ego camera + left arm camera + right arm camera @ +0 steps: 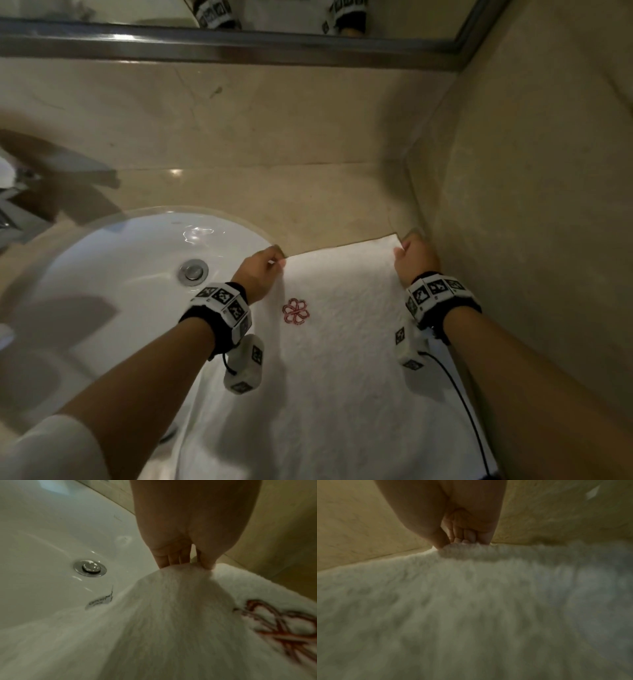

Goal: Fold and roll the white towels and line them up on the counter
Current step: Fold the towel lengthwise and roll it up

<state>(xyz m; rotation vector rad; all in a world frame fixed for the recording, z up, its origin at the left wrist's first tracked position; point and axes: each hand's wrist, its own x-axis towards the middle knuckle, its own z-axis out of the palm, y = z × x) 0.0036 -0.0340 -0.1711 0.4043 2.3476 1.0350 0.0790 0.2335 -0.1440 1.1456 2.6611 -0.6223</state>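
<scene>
A beige stone counter (308, 192) fills the scene, with a wall (531, 205) rising on the right and a metal-framed mirror (239, 44) along the far side. A white oval sink (113, 274) sits in the counter's left part, its chrome drain (193, 271) near the middle of the basin.

A white towel (342, 359) lies spread flat on the counter to the right of the sink, its left edge hanging over the basin rim and its near end running out of the head view. A red embroidered flower emblem (295, 311) shows on the towel's far left part.

The left hand (261, 270) pinches the towel's far left corner between thumb and curled fingers (173, 559). The right hand (416, 258) grips the far right corner, close against the wall, its fingers (467, 536) curled over the towel's edge. Both wrists carry black bands with marker-printed white blocks (222, 305).
</scene>
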